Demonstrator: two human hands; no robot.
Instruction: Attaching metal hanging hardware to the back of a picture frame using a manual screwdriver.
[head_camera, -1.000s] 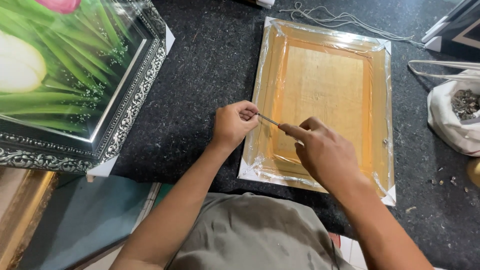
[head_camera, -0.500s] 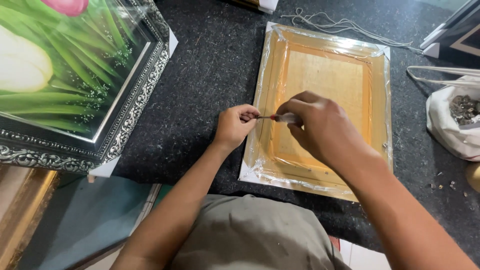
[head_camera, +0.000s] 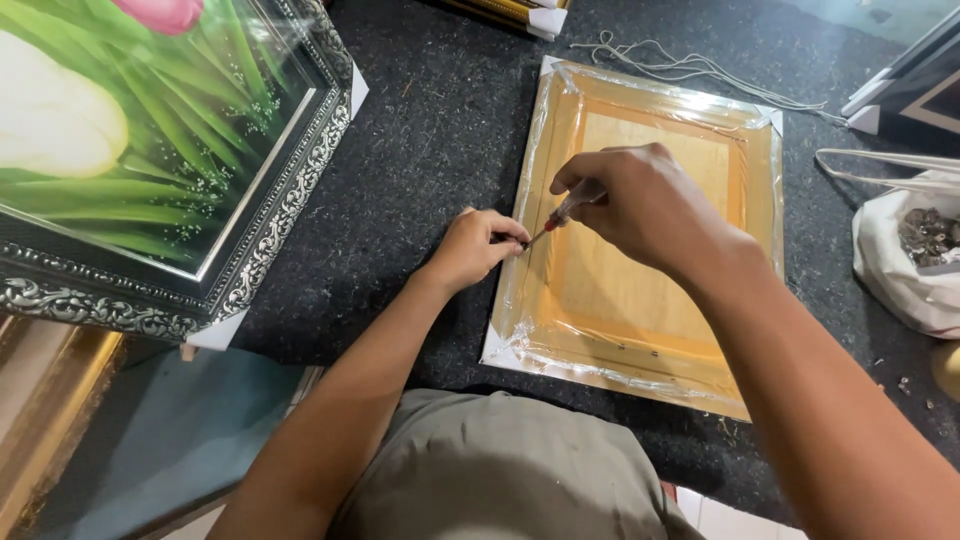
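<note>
Head view: right hand fingers closed around screwdriver; left hand fingers pinched at wrapped frame edge.

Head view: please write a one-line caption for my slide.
Right hand holds a screwdriver at a wrapped frame's left edge, where the left hand pinches.

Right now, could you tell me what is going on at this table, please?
A person is working on a plastic-wrapped wooden frame lying face down on the dark table. The right hand holds a small screwdriver with its tip at the frame's left edge, where the left hand pinches by the tip. A framed flower painting lies to the left, and a white bag to the right.
</note>
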